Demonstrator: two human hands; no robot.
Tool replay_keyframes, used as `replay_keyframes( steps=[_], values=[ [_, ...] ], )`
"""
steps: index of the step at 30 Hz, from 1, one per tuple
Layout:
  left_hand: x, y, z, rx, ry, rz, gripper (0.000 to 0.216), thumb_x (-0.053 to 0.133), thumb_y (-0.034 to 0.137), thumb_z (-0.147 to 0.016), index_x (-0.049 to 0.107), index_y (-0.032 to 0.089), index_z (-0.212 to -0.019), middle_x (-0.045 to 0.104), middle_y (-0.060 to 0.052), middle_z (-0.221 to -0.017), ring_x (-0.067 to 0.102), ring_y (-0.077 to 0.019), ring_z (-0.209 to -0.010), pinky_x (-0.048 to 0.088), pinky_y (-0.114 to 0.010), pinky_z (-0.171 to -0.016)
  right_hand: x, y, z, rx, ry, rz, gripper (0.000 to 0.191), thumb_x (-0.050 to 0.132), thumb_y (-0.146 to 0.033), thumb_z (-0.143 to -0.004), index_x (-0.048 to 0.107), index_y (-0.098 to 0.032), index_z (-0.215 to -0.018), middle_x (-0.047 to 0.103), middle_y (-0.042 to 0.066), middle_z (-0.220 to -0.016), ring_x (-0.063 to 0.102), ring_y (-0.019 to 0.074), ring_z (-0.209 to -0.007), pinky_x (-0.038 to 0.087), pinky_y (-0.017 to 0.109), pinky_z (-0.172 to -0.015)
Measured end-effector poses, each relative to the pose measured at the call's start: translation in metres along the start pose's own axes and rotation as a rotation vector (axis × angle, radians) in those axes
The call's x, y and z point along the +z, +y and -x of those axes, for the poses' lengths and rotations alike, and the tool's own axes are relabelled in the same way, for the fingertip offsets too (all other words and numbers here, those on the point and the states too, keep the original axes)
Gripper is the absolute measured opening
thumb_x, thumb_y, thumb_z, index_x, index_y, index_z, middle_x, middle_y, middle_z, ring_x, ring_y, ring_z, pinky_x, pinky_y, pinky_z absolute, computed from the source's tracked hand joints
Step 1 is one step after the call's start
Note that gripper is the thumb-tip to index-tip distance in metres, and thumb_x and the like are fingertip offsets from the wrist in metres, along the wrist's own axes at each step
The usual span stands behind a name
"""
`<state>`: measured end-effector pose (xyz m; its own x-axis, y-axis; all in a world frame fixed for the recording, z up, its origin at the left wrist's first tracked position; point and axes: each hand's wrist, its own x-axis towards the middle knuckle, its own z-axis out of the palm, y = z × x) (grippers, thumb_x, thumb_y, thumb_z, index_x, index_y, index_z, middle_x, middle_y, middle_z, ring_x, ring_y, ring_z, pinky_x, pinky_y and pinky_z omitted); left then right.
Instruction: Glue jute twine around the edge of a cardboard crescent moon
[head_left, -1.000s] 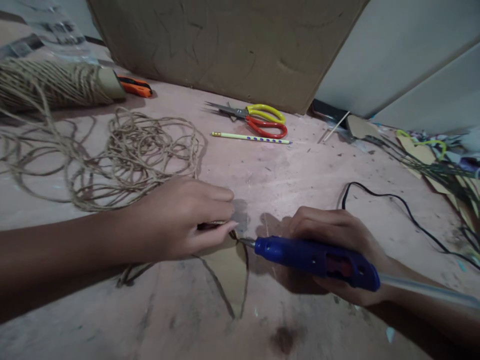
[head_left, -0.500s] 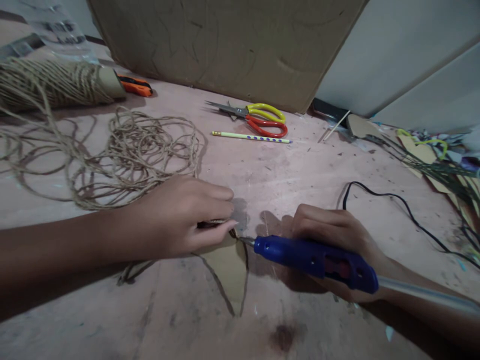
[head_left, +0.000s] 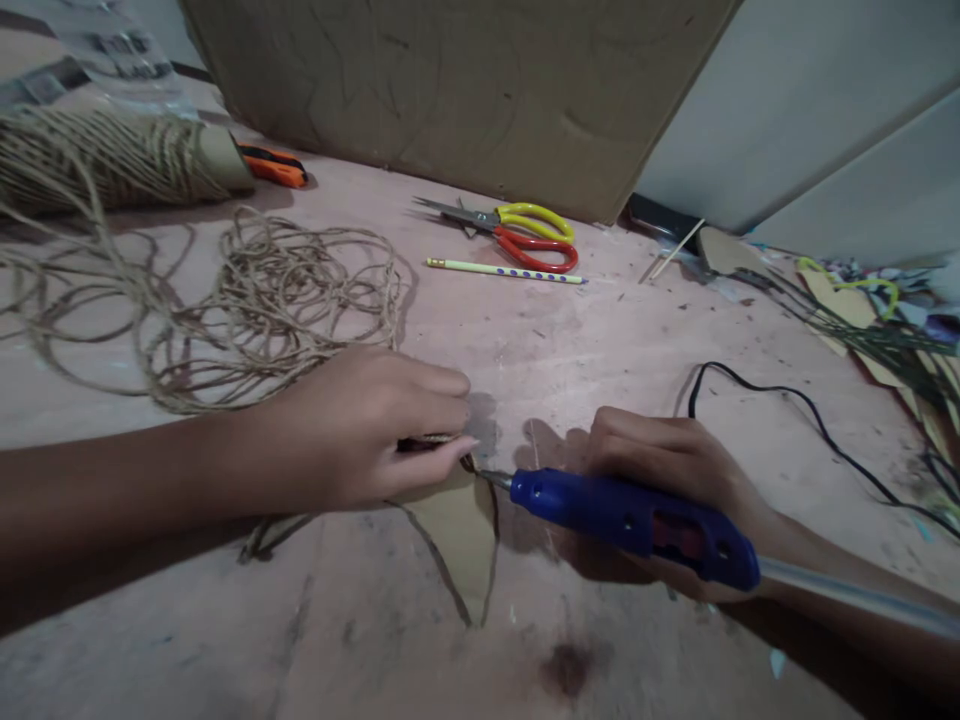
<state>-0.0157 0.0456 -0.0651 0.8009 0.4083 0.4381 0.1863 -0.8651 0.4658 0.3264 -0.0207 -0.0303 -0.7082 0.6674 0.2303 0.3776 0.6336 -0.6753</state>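
Observation:
My right hand (head_left: 667,470) is closed around a blue glue gun (head_left: 637,515), whose metal tip touches the upper edge of a pointed cardboard piece (head_left: 459,530) lying on the table. My left hand (head_left: 367,430) presses down on that piece, its fingers pinched on a strand of jute twine (head_left: 427,442) at the cardboard's edge. A clear glue stick (head_left: 855,588) sticks out of the back of the gun.
Loose coils of twine (head_left: 277,300) and a twine spool (head_left: 112,160) lie at the left. Scissors (head_left: 525,235), a dotted pencil (head_left: 502,270) and an orange cutter (head_left: 274,165) sit before a big cardboard sheet (head_left: 465,90). A black cord (head_left: 795,410) runs right, near craft scraps (head_left: 877,320).
Both hands and the glue gun stay almost in place; the view has shifted only slightly.

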Motion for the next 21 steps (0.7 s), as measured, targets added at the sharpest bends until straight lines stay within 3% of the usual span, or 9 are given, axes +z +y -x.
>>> replay_keyframes(
  steps=[14, 21],
  values=[
    [0.0001, -0.0003, -0.0006, 0.003, -0.002, 0.008, 0.04, 0.063, 0.016, -0.122, 0.048, 0.026, -0.086, 0.051, 0.005, -0.075, 0.043, -0.0169, -0.063, 0.028, -0.04, -0.063, -0.0007, -0.0007, -0.0028, -0.027, 0.014, -0.001, 0.034, 0.076, -0.051, -0.126, 0.066, -0.027, -0.104, 0.064, -0.003, -0.084, 0.058, 0.0153, -0.067, 0.039, 0.032, -0.06],
    [0.0001, 0.0002, 0.0005, 0.002, 0.004, 0.016, 0.039, 0.064, 0.015, -0.121, 0.048, 0.026, -0.088, 0.055, 0.004, -0.075, 0.045, -0.0169, -0.062, 0.027, -0.04, -0.064, 0.0021, -0.0015, 0.0005, -0.017, 0.039, 0.016, 0.023, 0.083, -0.04, -0.119, 0.067, -0.028, -0.107, 0.063, -0.003, -0.086, 0.057, 0.0148, -0.066, 0.037, 0.032, -0.06]
  ],
)
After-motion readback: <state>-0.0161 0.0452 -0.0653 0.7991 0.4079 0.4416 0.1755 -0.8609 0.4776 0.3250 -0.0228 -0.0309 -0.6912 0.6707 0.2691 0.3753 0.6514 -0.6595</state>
